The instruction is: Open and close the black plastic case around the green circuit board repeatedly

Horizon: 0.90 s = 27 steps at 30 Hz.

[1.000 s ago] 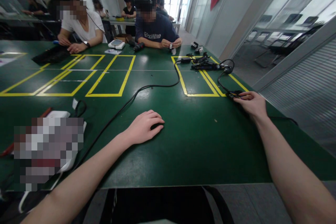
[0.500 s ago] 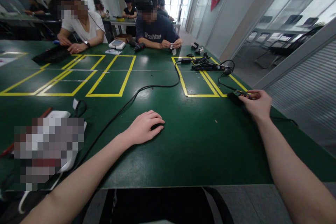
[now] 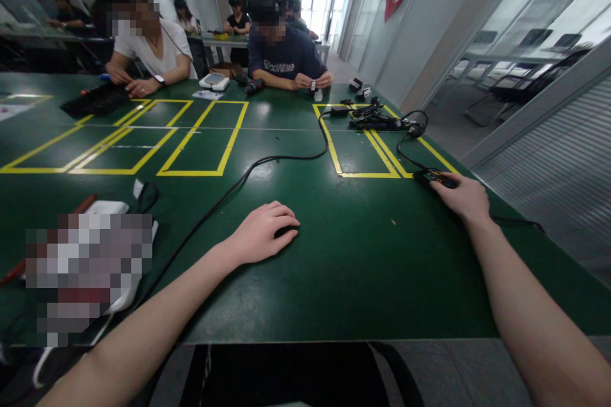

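My left hand (image 3: 262,232) lies palm down on the green table (image 3: 353,280), fingers loosely stretched and thumb apart, with nothing in it. At the table's right side, my right hand (image 3: 465,197) has its thumb and fingers around a small black device with coloured wires (image 3: 427,175). The device rests on or close to the tabletop, partly covered by the hand. A thin black wire (image 3: 410,156) runs from near it up to a black cable bundle (image 3: 382,119).
A long black cable (image 3: 286,156) crosses the table left of centre. Yellow tape outlines (image 3: 191,173) mark the far half. White items (image 3: 109,206), partly pixelated, stand at left. Across the table, two people sit with a black tray (image 3: 98,100) and a power drill (image 3: 252,86).
My right hand has lowered and shifted slightly left around the wired device, its fingers now flatter over it. The left hand has not moved.
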{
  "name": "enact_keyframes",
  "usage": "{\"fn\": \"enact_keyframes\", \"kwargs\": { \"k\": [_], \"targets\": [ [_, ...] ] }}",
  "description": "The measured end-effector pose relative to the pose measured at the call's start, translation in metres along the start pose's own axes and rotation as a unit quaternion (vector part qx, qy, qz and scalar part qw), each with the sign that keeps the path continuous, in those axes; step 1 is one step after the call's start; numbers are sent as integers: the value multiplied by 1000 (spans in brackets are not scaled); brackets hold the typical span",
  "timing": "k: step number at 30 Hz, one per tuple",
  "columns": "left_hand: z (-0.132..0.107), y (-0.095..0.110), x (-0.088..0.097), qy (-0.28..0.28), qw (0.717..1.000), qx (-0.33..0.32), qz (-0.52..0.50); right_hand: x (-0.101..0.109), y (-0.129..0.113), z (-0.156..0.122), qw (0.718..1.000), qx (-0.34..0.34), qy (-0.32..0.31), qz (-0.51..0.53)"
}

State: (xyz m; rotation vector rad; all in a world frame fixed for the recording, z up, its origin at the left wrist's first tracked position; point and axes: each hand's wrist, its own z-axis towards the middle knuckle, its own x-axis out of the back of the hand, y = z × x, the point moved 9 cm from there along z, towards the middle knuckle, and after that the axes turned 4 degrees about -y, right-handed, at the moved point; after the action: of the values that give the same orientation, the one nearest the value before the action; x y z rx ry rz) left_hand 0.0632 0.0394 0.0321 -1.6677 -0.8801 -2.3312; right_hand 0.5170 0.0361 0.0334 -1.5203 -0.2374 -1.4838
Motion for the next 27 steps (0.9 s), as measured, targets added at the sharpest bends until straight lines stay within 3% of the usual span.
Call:
{"fn": "enact_keyframes", "kwargs": {
  "k": [3,8,12,16,19,22,25,27],
  "targets": [
    [0,1,1,0,1000,0,0,-2,-3,-4,999,-31,-20,-16],
    [0,1,2,3,1000,-3,-1,-23,-25,-20,998,2,-55,-7],
    [0,-1,1,4,1000,0,-2,-44,-68,-48,989,131,-72,21],
    [-1,0,0,0,1000,-3,4,-61,-114,-94,959,246,-122,72],
    [-1,3,6,30,999,-10,19,-70,-151,-143,915,334,-184,129],
    [-1,11,14,62,998,-31,14,-73,-188,-201,842,441,-245,189],
    [-2,19,13,36,997,-59,-17,-75,-213,-249,757,539,-302,211],
    [-2,19,10,14,997,-62,-38,-76,-221,-264,725,576,-315,208]
  ]
}}
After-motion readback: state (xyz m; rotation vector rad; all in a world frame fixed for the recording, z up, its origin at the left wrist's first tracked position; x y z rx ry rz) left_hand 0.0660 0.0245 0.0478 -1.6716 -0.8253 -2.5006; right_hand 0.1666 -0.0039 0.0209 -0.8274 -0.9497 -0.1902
